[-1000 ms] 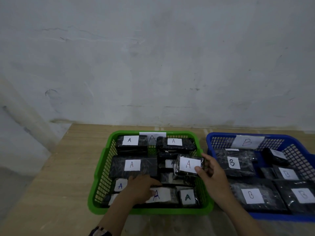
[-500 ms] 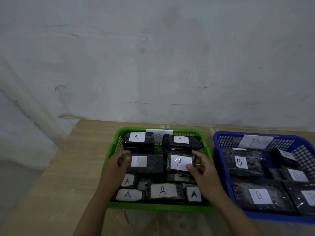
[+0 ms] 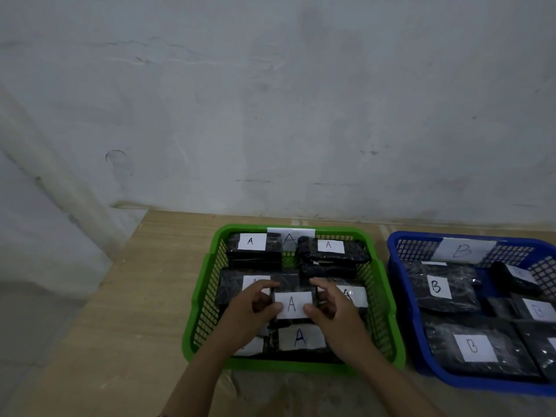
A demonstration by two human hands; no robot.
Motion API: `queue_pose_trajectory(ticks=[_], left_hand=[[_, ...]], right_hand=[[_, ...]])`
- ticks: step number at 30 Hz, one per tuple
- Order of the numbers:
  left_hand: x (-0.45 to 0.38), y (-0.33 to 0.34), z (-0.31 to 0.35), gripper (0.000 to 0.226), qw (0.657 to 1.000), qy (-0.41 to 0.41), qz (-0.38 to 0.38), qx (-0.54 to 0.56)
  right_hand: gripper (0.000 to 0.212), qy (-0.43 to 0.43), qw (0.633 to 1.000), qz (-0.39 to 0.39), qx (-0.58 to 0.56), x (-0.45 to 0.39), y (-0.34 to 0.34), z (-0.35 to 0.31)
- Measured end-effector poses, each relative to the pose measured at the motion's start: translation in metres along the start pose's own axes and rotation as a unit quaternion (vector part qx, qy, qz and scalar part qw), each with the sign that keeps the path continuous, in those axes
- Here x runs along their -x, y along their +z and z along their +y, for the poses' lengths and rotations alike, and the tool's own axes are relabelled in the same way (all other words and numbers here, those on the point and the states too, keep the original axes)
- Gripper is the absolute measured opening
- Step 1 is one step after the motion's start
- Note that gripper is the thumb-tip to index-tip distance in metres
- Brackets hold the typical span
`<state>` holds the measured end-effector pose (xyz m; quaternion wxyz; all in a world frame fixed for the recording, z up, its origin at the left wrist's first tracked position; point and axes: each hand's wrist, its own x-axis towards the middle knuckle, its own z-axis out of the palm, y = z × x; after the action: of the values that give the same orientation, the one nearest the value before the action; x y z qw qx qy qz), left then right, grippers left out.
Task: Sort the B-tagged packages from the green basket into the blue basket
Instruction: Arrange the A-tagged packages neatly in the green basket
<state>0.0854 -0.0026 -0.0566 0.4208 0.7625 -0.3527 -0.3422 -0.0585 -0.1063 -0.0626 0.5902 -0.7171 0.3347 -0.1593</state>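
Note:
The green basket (image 3: 201,302), with an A sign on its far rim, holds several black wrapped packages, every visible tag reading A. Over its middle, my left hand (image 3: 251,308) and my right hand (image 3: 332,311) grip the two ends of one small A-tagged package (image 3: 292,303), its white label facing up. To the right stands the blue basket (image 3: 400,284) with a B sign, filled with several black packages such as a B-tagged package (image 3: 437,286). My forearms hide part of the green basket's near row.
Both baskets rest on a light wooden table (image 3: 144,296) pushed against a pale grey wall (image 3: 270,115). The table's left edge runs diagonally at the left, with floor beyond it.
Both hands came together at the basket's middle and now hold one A-tagged package between them; earlier the right hand held a package alone and the left rested in the basket.

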Motion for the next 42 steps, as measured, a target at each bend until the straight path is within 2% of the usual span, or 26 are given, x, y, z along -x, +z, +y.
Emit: queue_pose_trajectory(ticks=[3,5,8,9,11,14,15,18,23,26,29,31,32,37,42], left_hand=[[-0.001,-0.007,-0.009,0.024,0.996,0.022,0.061,-0.058],[0.0,-0.014,-0.019,0.028,0.982,0.037,0.097,-0.155],[0.005,-0.016,-0.031,0.036,0.921,0.023,0.046,-0.387],[0.006,-0.015,-0.033,0.034,0.903,0.01,0.033,-0.429],[0.006,-0.012,-0.035,0.028,0.889,0.007,0.052,-0.455],[0.008,-0.015,-0.039,0.021,0.886,0.03,0.101,-0.451],[0.008,-0.017,-0.043,0.024,0.89,0.035,0.1,-0.443],[0.008,-0.019,-0.047,0.042,0.873,0.028,0.103,-0.477],[0.007,-0.021,-0.051,0.042,0.868,0.042,0.116,-0.481],[0.007,-0.028,-0.049,0.039,0.869,0.061,0.172,-0.46],[0.011,-0.039,-0.048,0.031,0.844,0.096,0.257,-0.461],[0.013,-0.043,-0.05,0.011,0.825,0.107,0.292,-0.473],[0.014,-0.044,-0.052,0.013,0.818,0.109,0.302,-0.477],[0.013,-0.038,-0.066,0.017,0.812,0.146,0.315,-0.47],[0.011,-0.027,-0.068,0.016,0.818,0.184,0.285,-0.465]], right_hand=[[0.038,-0.004,1.0,0.018,0.007,-0.002,0.001,0.001],[0.037,0.004,0.998,0.057,0.005,-0.006,0.0,0.002],[0.036,0.024,0.997,0.067,-0.005,-0.012,0.002,0.006],[0.036,0.026,0.998,0.061,-0.004,-0.012,0.003,0.007],[0.036,0.028,0.998,0.048,0.006,-0.013,0.007,0.008],[0.036,0.032,0.999,0.035,0.024,-0.013,0.012,0.01],[0.035,0.033,0.998,0.032,0.032,-0.013,0.013,0.011],[0.035,0.034,0.998,0.024,0.057,-0.011,0.014,0.013],[0.037,0.027,0.997,0.024,0.069,-0.014,0.02,0.008],[0.034,0.013,0.996,0.016,0.082,-0.018,0.029,0.004],[0.028,0.01,0.995,-0.012,0.095,-0.023,0.041,-0.001],[0.026,0.011,0.994,-0.025,0.102,-0.026,0.05,-0.002],[0.025,0.011,0.994,-0.031,0.109,-0.027,0.054,-0.002],[0.038,-0.006,0.98,-0.043,0.194,-0.033,0.064,0.001],[0.047,-0.008,0.953,-0.052,0.298,-0.038,0.064,0.007]])
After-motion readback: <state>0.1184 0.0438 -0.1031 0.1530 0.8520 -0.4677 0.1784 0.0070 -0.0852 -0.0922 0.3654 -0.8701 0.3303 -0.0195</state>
